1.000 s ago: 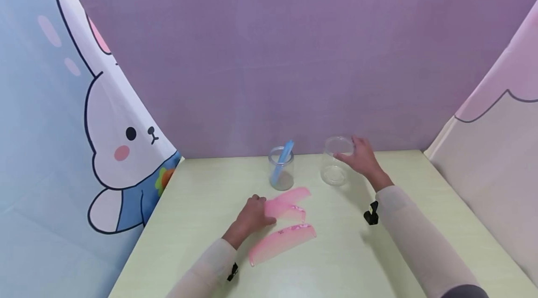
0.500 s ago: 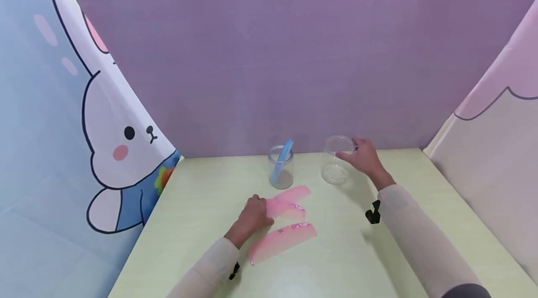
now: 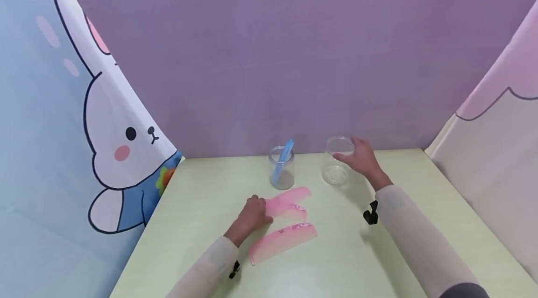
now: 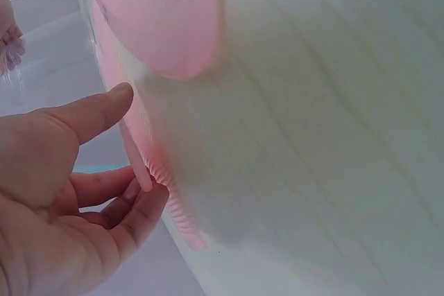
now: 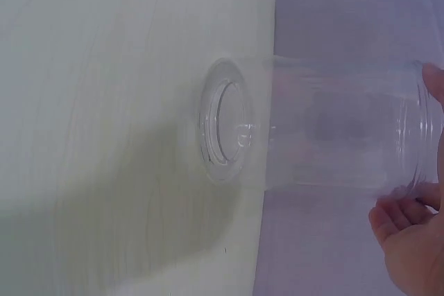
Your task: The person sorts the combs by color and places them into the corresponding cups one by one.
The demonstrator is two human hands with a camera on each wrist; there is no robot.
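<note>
My left hand is at the left end of two overlapping pink combs. In the left wrist view its curled fingers hold a comb's narrow end, with the thumb near the comb's edge. Another pink comb, with a floral print on its back, lies in front of that hand. My right hand grips the rim of a clear jar from the right. The jar is upright at the back of the table, and the right wrist view shows nothing inside the jar.
Left of the gripped jar stands a second clear jar, with a slim blue object leaning in it. A purple backdrop rises along the back edge of the pale table. Printed cloths hang at both sides.
The head view has shifted very slightly. Both hands, the combs and the jars keep practically the same places.
</note>
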